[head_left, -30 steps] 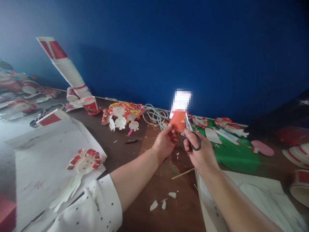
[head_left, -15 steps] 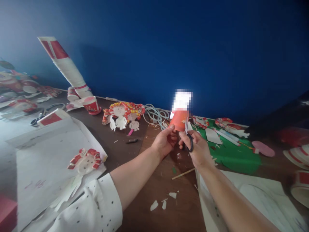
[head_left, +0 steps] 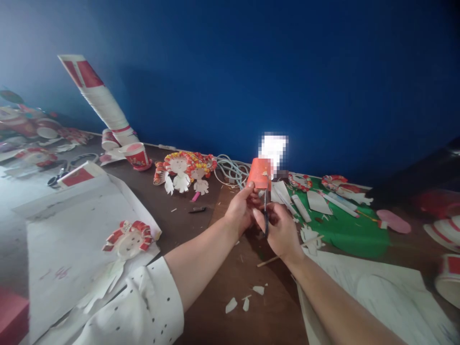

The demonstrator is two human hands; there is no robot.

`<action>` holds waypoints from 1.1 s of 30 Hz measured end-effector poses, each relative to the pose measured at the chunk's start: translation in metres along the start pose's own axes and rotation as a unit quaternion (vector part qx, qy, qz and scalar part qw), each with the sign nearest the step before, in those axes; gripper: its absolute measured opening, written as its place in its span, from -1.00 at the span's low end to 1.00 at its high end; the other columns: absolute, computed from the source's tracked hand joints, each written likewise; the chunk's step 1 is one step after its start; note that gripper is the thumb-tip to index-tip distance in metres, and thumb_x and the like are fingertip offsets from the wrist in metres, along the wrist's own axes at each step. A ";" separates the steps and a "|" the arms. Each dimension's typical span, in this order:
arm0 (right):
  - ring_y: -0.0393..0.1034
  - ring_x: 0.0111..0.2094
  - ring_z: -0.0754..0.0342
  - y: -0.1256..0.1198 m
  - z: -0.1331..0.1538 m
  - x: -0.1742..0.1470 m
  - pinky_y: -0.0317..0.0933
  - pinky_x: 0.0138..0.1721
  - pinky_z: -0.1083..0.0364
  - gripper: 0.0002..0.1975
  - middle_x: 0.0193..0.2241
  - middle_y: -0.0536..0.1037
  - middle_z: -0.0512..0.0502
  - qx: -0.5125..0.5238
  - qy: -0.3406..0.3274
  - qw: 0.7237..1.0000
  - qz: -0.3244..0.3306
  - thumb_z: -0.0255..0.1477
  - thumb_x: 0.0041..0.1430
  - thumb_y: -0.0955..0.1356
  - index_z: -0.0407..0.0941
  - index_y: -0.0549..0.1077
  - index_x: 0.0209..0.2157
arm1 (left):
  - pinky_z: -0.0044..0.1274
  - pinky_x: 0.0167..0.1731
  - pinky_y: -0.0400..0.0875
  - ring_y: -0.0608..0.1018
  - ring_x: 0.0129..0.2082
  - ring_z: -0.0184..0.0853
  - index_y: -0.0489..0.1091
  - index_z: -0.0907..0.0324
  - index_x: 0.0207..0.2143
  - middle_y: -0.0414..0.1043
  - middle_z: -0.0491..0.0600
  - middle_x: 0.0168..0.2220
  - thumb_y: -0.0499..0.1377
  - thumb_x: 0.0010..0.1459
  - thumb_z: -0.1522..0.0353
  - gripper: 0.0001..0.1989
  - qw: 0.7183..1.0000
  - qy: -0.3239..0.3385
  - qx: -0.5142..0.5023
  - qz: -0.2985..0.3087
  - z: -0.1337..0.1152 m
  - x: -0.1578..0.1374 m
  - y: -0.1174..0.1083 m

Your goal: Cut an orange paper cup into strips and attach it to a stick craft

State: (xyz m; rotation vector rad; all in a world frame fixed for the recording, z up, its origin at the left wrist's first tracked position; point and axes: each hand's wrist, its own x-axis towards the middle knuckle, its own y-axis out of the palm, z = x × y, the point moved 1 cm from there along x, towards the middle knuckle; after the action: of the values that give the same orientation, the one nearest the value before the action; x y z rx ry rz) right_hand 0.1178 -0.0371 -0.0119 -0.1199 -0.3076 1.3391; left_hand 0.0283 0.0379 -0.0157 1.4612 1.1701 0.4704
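Over the brown table, my left hand [head_left: 243,207] grips an orange-red paper cup [head_left: 258,171] near its lower edge, thumb on the outside. The cup's narrower end points up. Dark-handled scissors [head_left: 266,218] are in my right hand [head_left: 281,229], with fingers at the handles. Their blades point up and lie against the cup's lower right side; whether they cut into it I cannot tell. Small white paper scraps [head_left: 231,304] and a thin wooden stick [head_left: 269,261] lie on the table under my hands.
Paper dolls [head_left: 180,167] with beaded hair stand behind on the left, by coiled cables [head_left: 232,168]. A tall leaning stack of paper cups [head_left: 104,105] rises at the left. On the right are a green sheet [head_left: 347,235] and markers. A pixelated bright patch hides part of the wall.
Both hands have shifted left, bringing the cup and the scissors along. The cup is slightly higher, while the scissors have come lower, now at its lower right edge. More white paper shows behind.
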 end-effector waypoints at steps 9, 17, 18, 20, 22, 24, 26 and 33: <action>0.37 -0.45 0.07 -0.001 0.002 -0.001 0.23 -0.39 0.13 -0.77 -0.44 0.53 -0.02 -0.057 -0.027 0.998 0.022 -0.25 0.05 0.40 -0.05 0.46 -0.26 | -0.68 -0.69 0.11 0.21 -0.70 -0.59 0.26 0.26 -0.50 0.14 -0.19 -0.65 0.24 0.08 0.31 -0.75 0.999 0.020 0.038 -0.019 0.001 -0.003 0.002; 0.39 -0.46 0.07 -0.002 -0.008 0.004 0.25 -0.41 0.14 -0.78 -0.47 0.54 -0.03 -0.097 -0.043 0.994 0.010 -0.27 0.08 0.37 -0.08 0.47 -0.25 | -0.68 -0.66 0.19 0.24 -0.70 -0.55 0.24 0.23 -0.54 0.16 -0.18 -0.67 0.27 0.04 0.31 -0.72 0.996 0.053 0.059 -0.050 0.007 -0.007 0.006; 0.39 -0.46 0.08 -0.003 -0.008 0.004 0.24 -0.41 0.15 -0.78 -0.47 0.53 -0.03 -0.097 -0.043 0.994 0.011 -0.28 0.08 0.37 -0.08 0.47 -0.24 | -0.68 -0.66 0.19 0.24 -0.70 -0.55 0.24 0.23 -0.54 0.16 -0.18 -0.68 0.27 0.05 0.31 -0.73 0.996 0.055 0.060 -0.049 0.007 -0.007 0.007; 0.37 -0.48 0.08 -0.003 -0.009 0.004 0.23 -0.42 0.15 -0.78 -0.47 0.53 -0.01 -0.096 -0.041 0.994 0.016 -0.29 0.09 0.37 -0.08 0.47 -0.23 | -0.69 -0.67 0.18 0.24 -0.70 -0.55 0.24 0.23 -0.54 0.16 -0.17 -0.68 0.24 0.06 0.33 -0.75 0.995 0.057 0.063 -0.046 0.007 -0.007 0.007; 0.35 -0.49 0.09 -0.003 -0.009 0.003 0.22 -0.44 0.15 -0.77 -0.49 0.51 0.00 -0.092 -0.041 0.995 0.018 -0.30 0.09 0.37 -0.08 0.47 -0.21 | -0.69 -0.67 0.19 0.25 -0.70 -0.55 0.24 0.23 -0.55 0.17 -0.17 -0.68 0.23 0.08 0.34 -0.75 0.995 0.058 0.068 -0.049 0.008 -0.007 0.006; 0.34 -0.50 0.10 -0.003 -0.008 0.003 0.20 -0.45 0.15 -0.77 -0.50 0.50 0.01 -0.087 -0.040 0.995 0.014 -0.31 0.09 0.37 -0.08 0.48 -0.21 | -0.69 -0.67 0.19 0.26 -0.70 -0.54 0.23 0.23 -0.55 0.17 -0.17 -0.69 0.22 0.08 0.35 -0.76 0.994 0.061 0.071 -0.052 0.008 -0.007 0.006; 0.33 -0.50 0.11 -0.003 -0.008 0.003 0.19 -0.45 0.16 -0.78 -0.51 0.49 0.01 -0.083 -0.038 0.996 0.011 -0.31 0.09 0.37 -0.09 0.48 -0.22 | -0.68 -0.67 0.20 0.27 -0.70 -0.54 0.23 0.23 -0.55 0.17 -0.17 -0.69 0.21 0.08 0.34 -0.76 0.994 0.060 0.073 -0.051 0.008 -0.007 0.005; 0.25 -0.56 0.14 -0.003 -0.006 0.002 0.11 -0.50 0.17 -0.84 -0.58 0.42 0.04 -0.095 -0.052 0.994 0.013 -0.29 0.13 0.35 -0.10 0.44 -0.33 | -0.68 -0.69 0.19 0.28 -0.72 -0.52 0.26 0.22 -0.53 0.18 -0.17 -0.70 0.20 0.08 0.37 -0.80 0.996 0.054 0.065 -0.042 0.008 -0.008 0.007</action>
State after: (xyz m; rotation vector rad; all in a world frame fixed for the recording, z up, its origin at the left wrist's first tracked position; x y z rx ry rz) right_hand 0.1232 -0.0351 -0.0161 -0.2136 -0.5234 1.3431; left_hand 0.0338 0.0281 -0.0089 1.5063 1.3641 0.4247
